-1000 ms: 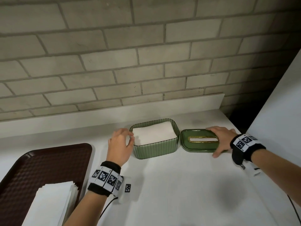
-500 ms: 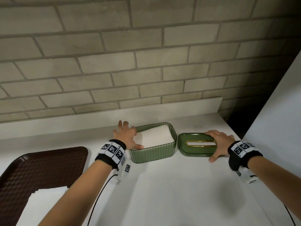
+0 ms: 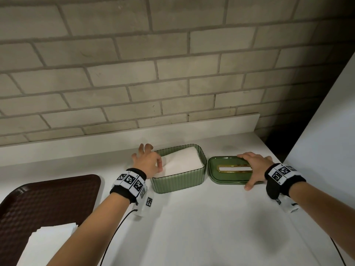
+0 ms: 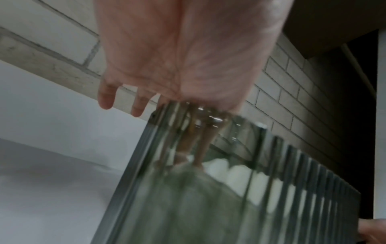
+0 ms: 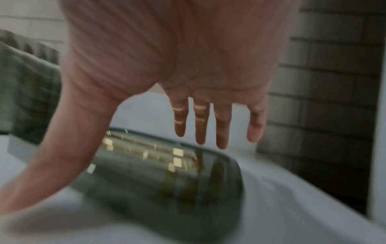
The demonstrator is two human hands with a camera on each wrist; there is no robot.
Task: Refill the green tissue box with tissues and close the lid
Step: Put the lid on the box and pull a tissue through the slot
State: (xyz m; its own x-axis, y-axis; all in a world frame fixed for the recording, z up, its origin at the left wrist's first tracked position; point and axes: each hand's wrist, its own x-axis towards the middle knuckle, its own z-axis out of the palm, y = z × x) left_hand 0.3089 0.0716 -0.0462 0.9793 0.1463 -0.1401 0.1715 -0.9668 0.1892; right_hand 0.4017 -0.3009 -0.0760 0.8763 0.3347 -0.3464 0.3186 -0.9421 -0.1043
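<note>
The left hand (image 3: pixel 148 163) reaches over the left rim of the green tissue box (image 3: pixel 178 181), thumb and forefinger dipping onto the white tissues (image 3: pixel 184 162), the other fingers spread; whether it pinches a sheet I cannot tell. The right hand (image 3: pixel 255 167) lies spread over the lid (image 3: pixel 217 169), thumb on the bench (image 3: pixel 192 227). The ribbed, translucent box stands open mid-bench, filled. The lid, with its gold-edged slot, lies just beside it.

The head view is sharp and evenly lit, though the brick wall (image 3: pixel 134 73) bows at the edges and darkens to the right. Both wrist views are smeared — the lid (image 5: pixel 167 173) shows gold glare, and soft shadows lie on the counter (image 3: pixel 211 217).
</note>
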